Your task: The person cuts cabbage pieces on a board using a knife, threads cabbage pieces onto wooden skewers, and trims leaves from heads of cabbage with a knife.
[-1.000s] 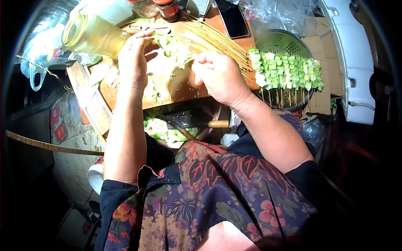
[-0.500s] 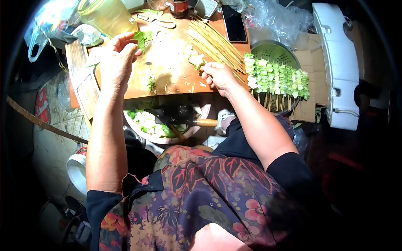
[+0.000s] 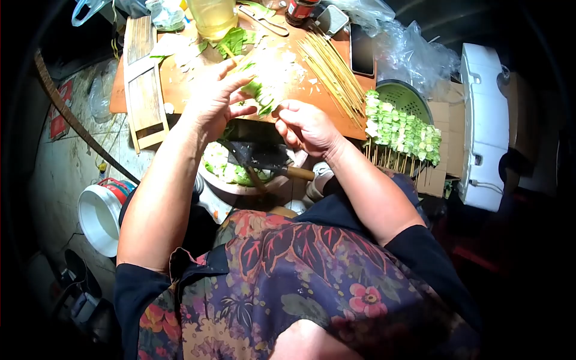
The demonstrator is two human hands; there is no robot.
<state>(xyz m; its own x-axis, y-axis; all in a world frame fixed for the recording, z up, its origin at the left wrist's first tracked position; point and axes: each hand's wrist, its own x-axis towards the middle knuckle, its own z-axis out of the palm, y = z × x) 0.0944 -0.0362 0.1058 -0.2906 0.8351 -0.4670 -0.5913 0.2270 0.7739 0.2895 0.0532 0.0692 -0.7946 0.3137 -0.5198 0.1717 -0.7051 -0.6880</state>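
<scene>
My left hand (image 3: 217, 101) is at the board's near edge, fingers spread apart beside a piece of leafy greens (image 3: 263, 96). Thumb and forefinger of my right hand (image 3: 305, 125) pinch the lower end of that piece. Whether a skewer runs through it is hard to see in the glare. Thin wooden skewers (image 3: 333, 75) lie in a loose pile on the orange-brown board (image 3: 327, 112). At the right, several skewers threaded with leaf pieces (image 3: 402, 129) rest side by side across a green colander (image 3: 407, 91).
Below the board's edge, a basin (image 3: 225, 185) holds cut greens and a wooden-handled cleaver (image 3: 297, 173). A yellowish container (image 3: 211, 18), dark jar (image 3: 301, 11), scissors (image 3: 264, 21) and phone (image 3: 362, 51) stand or lie at the back. A wooden slatted frame (image 3: 143, 78) leans left.
My left hand has come right and down toward my right hand, its fingers spreading. My right hand still pinches greens, now close to my left fingers. The camera view has shifted.
</scene>
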